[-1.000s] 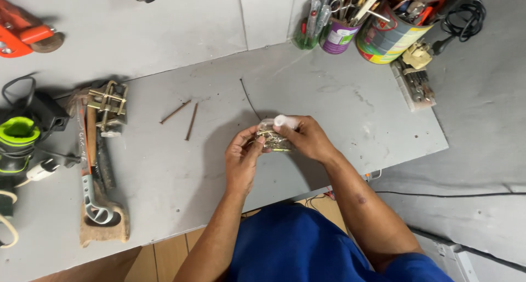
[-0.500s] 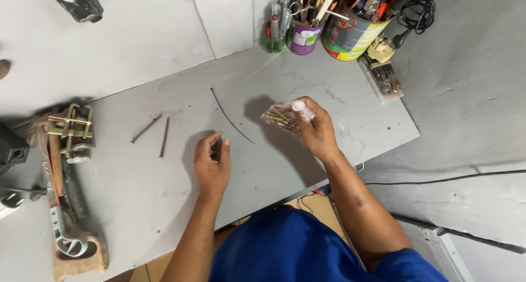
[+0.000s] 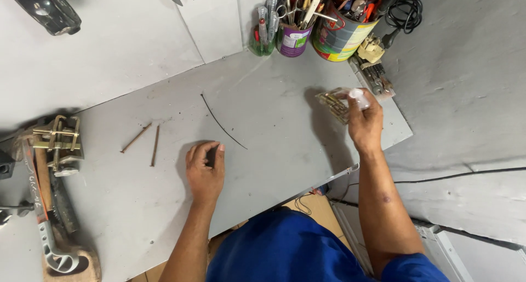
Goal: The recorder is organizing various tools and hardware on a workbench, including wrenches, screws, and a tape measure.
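Right hand gripped a clear bag of brass screws above the grey table, near the tool cans. Left hand rested loosely curled, holding nothing, beside a thin black wire.

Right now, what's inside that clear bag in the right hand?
The clear bag held up by the right hand holds a bunch of brass-coloured screws or similar fasteners. The fingers cover the bag's right end, so that part is hidden.

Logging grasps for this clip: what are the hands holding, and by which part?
Right hand grips a clear bag of brass screws at its end. Left hand rests empty on the table.
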